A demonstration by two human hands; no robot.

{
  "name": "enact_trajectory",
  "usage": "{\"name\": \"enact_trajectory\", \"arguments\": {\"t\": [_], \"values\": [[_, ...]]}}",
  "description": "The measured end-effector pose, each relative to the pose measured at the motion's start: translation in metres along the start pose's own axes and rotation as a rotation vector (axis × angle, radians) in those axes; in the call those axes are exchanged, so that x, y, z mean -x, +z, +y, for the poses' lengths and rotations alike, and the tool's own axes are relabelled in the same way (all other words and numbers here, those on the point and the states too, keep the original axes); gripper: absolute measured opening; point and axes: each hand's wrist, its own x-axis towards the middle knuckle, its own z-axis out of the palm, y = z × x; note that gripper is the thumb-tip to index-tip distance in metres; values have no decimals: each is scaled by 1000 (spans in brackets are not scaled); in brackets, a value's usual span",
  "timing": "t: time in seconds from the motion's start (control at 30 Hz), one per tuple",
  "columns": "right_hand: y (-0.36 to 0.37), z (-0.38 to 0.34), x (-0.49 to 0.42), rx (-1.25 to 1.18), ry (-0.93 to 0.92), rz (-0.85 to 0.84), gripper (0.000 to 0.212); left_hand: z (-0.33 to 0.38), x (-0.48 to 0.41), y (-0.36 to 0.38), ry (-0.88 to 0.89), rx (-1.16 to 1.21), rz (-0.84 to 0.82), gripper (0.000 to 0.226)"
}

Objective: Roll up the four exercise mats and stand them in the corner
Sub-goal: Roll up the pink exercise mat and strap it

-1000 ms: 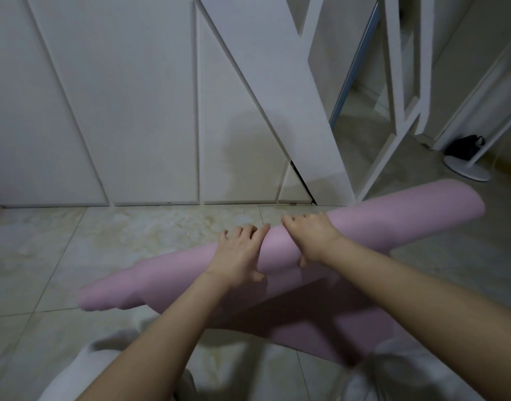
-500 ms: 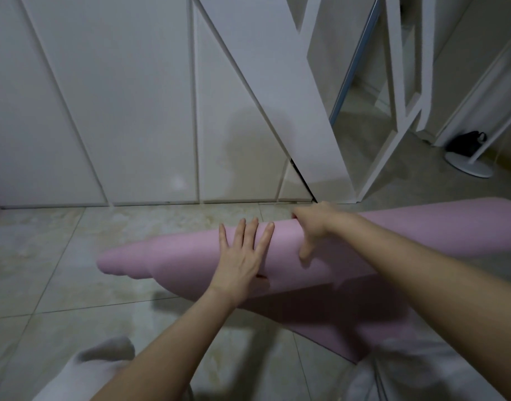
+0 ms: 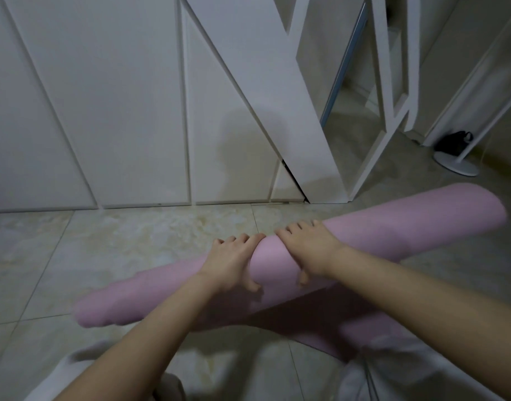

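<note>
The pink mat (image 3: 378,227) looks like soft foam, matt and finely grained. Under it the floor (image 3: 133,241) is polished marble-look tile, faintly glossy. Behind the mat, the white wall panels (image 3: 104,96) are smooth and matt.

- Pale floor tiles (image 3: 104,256), 6 to 9 o'clock.
- White panelled wall (image 3: 104,96), 9 to 12 o'clock.
- Slanted white frame (image 3: 393,82), 1 o'clock.
- Round stand base (image 3: 456,167), 2 o'clock; black object (image 3: 454,141) just behind it.

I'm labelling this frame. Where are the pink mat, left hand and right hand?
pink mat (image 3: 407,227): head view, roll's right half.
left hand (image 3: 229,263): head view, back of hand.
right hand (image 3: 309,250): head view, back of hand.
</note>
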Motion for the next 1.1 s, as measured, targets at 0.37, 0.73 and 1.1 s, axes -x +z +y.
{"name": "enact_trajectory", "arguments": {"t": [0.37, 0.73, 1.1], "values": [[-13, 11, -18, -3, 44, 68, 80, 9, 5, 3, -15, -175, 201, 99], [-40, 29, -38, -255, 36, -54, 90, 5, -1, 11, -72, -320, 390, 125], [-10, 29, -4, -18, -57, 91, 107, 4, -7, -10, -15, 24, 129, 96]]}}
